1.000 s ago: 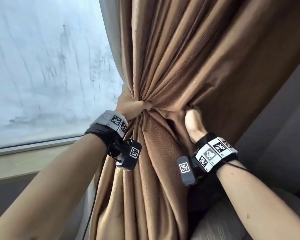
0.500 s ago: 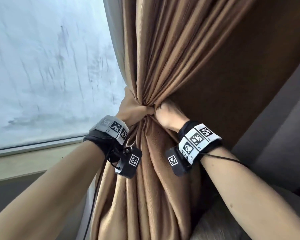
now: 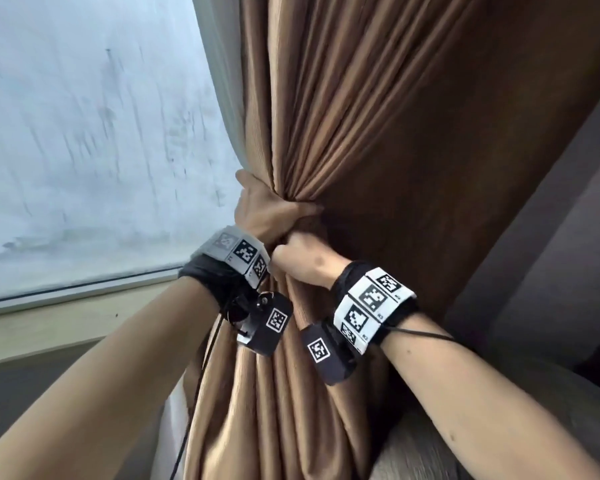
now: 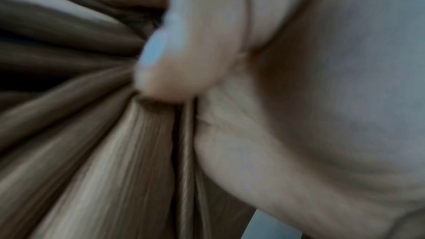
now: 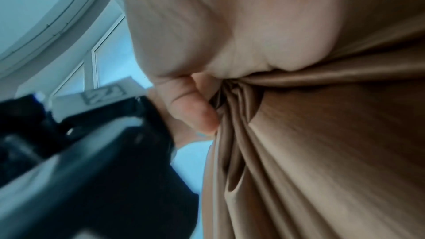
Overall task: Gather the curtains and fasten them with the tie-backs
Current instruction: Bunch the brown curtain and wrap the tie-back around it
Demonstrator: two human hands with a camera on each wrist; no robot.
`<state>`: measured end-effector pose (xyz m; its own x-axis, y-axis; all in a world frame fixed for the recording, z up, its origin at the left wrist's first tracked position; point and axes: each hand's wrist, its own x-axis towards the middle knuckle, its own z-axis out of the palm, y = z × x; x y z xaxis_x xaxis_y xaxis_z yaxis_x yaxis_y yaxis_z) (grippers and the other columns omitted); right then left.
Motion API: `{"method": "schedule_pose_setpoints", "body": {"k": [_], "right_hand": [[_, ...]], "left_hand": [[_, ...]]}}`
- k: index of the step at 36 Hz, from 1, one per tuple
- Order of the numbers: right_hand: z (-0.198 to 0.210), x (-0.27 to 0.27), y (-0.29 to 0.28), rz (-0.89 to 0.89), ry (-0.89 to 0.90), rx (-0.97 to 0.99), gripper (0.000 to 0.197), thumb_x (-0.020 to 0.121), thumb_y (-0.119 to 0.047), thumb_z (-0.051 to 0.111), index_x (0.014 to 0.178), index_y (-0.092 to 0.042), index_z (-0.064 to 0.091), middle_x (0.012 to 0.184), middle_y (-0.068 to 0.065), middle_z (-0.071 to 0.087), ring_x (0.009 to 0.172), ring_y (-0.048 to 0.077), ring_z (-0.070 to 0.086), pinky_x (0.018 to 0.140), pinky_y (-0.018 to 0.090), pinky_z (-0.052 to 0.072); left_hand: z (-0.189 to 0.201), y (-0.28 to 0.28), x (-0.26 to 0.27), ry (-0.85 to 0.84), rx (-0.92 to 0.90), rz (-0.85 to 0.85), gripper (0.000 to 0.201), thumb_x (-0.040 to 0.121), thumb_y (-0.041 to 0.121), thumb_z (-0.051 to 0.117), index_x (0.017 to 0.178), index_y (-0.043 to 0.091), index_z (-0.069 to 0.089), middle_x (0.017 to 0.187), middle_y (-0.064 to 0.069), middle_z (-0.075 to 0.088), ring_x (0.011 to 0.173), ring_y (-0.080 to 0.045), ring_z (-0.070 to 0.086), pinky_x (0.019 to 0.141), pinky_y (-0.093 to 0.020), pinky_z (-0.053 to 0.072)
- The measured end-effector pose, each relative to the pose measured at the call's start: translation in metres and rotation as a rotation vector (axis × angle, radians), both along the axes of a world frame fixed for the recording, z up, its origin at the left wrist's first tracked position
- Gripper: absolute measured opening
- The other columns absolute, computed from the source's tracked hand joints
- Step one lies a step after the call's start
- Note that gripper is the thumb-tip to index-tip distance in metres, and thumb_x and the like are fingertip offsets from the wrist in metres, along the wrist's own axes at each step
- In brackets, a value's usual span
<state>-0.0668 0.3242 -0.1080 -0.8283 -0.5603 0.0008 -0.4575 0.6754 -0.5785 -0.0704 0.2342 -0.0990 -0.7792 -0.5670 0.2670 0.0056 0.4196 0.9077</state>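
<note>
The brown curtain (image 3: pixel 343 126) is bunched into tight folds at mid-height. My left hand (image 3: pixel 271 213) grips the bunch from the window side, thumb across the front. My right hand (image 3: pixel 302 258) sits directly below it, fingers curled round the same gathered cloth, the two hands touching. In the left wrist view my thumb (image 4: pixel 179 57) presses into the curtain (image 4: pixel 92 152) folds. The right wrist view shows my palm (image 5: pixel 230 43) against the pinched curtain (image 5: pixel 322 152). I see no tie-back in any view.
A fogged window (image 3: pixel 84 133) with a pale sill (image 3: pixel 66 327) lies to the left. A grey wall (image 3: pixel 551 237) stands to the right, and a grey cushioned surface (image 3: pixel 430 445) lies below. A black cable (image 3: pixel 201 375) hangs from my left wrist.
My right hand moved left from the curtain's right side to the bunch, drawing those folds in, and now grips just under my left hand. The left hand kept its hold.
</note>
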Motion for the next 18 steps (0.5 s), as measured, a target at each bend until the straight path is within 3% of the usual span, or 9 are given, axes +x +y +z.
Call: {"method": "schedule_pose_setpoints", "body": {"k": [3,5,6,8,11,14,16,18], "right_hand": [[0.000,-0.003,0.019,0.031,-0.066,-0.145,0.032,0.062,-0.018,0.067,0.088,-0.002,0.059,0.109,0.017,0.059,0.111,0.030,0.053,0.084,0.029,0.046],[0.001,-0.011,0.032,0.046,-0.099,-0.298,0.063,0.054,-0.017,0.064,0.114,0.002,0.056,0.120,0.015,0.057,0.115,0.024,0.049,0.084,0.023,0.040],[0.001,-0.013,0.038,0.070,-0.147,-0.379,0.071,0.053,-0.014,0.062,0.122,-0.003,0.055,0.123,0.011,0.057,0.114,0.021,0.049,0.086,0.021,0.039],[-0.001,-0.024,0.046,0.105,-0.277,-0.604,0.058,0.055,-0.006,0.058,0.112,-0.013,0.063,0.114,0.004,0.064,0.109,0.017,0.056,0.092,0.019,0.040],[-0.006,-0.044,0.061,-0.104,-0.438,-0.953,0.033,0.080,0.007,0.050,0.104,-0.009,0.065,0.104,0.008,0.068,0.094,0.014,0.063,0.082,0.018,0.048],[-0.012,-0.065,0.078,-0.320,-0.340,-1.006,0.015,0.085,-0.012,0.066,0.100,-0.012,0.068,0.094,0.001,0.070,0.087,0.013,0.067,0.075,0.022,0.052],[-0.014,-0.072,0.087,-0.353,-0.323,-0.986,0.018,0.080,-0.025,0.076,0.094,-0.019,0.067,0.089,-0.006,0.072,0.080,0.006,0.067,0.073,0.019,0.054],[-0.019,-0.083,0.093,-0.324,-0.391,-0.995,0.043,0.069,-0.034,0.084,0.104,-0.019,0.065,0.093,-0.003,0.075,0.081,0.009,0.071,0.077,0.026,0.058]], "left_hand": [[-0.002,0.002,0.000,0.012,-0.064,0.074,0.088,0.062,0.048,0.087,0.120,0.008,0.034,0.101,-0.001,0.052,0.104,-0.030,0.060,0.085,-0.035,0.047],[-0.004,-0.002,-0.003,0.019,-0.068,0.077,0.084,0.066,0.047,0.085,0.122,0.008,0.035,0.102,0.000,0.050,0.107,-0.030,0.059,0.084,-0.033,0.045],[-0.004,-0.004,-0.003,0.018,-0.068,0.069,0.084,0.067,0.045,0.085,0.124,0.008,0.036,0.105,0.000,0.050,0.109,-0.029,0.059,0.086,-0.033,0.046],[-0.003,-0.008,-0.002,0.025,-0.058,0.045,0.084,0.066,0.037,0.085,0.128,0.008,0.036,0.111,-0.002,0.051,0.113,-0.029,0.057,0.091,-0.032,0.046],[0.001,-0.015,-0.001,0.002,-0.041,0.014,0.086,0.062,0.030,0.088,0.131,0.011,0.039,0.122,-0.003,0.056,0.114,-0.023,0.055,0.091,-0.028,0.043],[0.003,-0.019,0.003,0.003,-0.037,-0.048,0.092,0.044,0.035,0.088,0.126,0.020,0.049,0.118,0.005,0.062,0.109,-0.015,0.059,0.097,-0.030,0.048],[0.002,-0.023,0.005,0.012,-0.056,-0.113,0.088,0.036,0.035,0.087,0.119,0.024,0.058,0.110,0.009,0.069,0.106,-0.011,0.064,0.096,-0.034,0.052],[0.003,-0.027,0.010,0.026,-0.060,-0.191,0.070,0.042,0.019,0.089,0.108,0.022,0.067,0.098,0.010,0.074,0.100,-0.006,0.068,0.093,-0.032,0.054]]}}
